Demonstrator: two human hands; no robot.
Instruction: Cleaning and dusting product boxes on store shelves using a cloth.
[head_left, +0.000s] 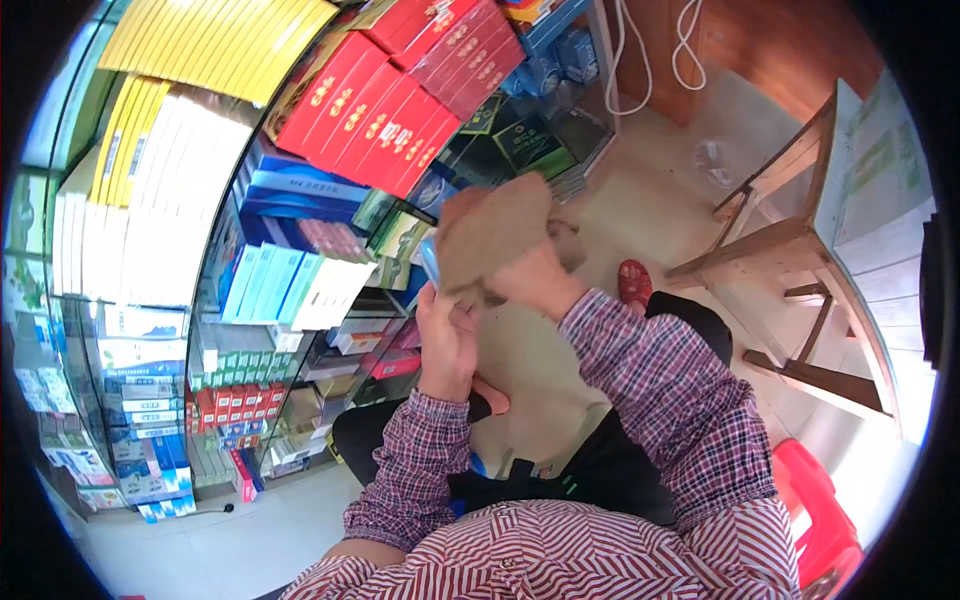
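Note:
A flat brown piece (495, 232), perhaps cardboard or an insole, is held up in front of me, blurred at its edges. My right hand (536, 281) grips its lower right side, fingers partly hidden behind it. My left hand (448, 337) is at its lower left corner, closed around a slim light-blue item (430, 261) that sticks up beside the brown piece. What the blue item is cannot be told. Behind the brown piece, a darker brown shape shows at the upper left and another at the right.
Glass shelves with red boxes (360, 112), yellow boxes (217, 37) and light-blue boxes (270, 281) stand at the left. A wooden-framed table or stand (810, 225) is at the right. A red plastic stool (814, 510) is at the lower right. White cords (630, 82) hang at the top.

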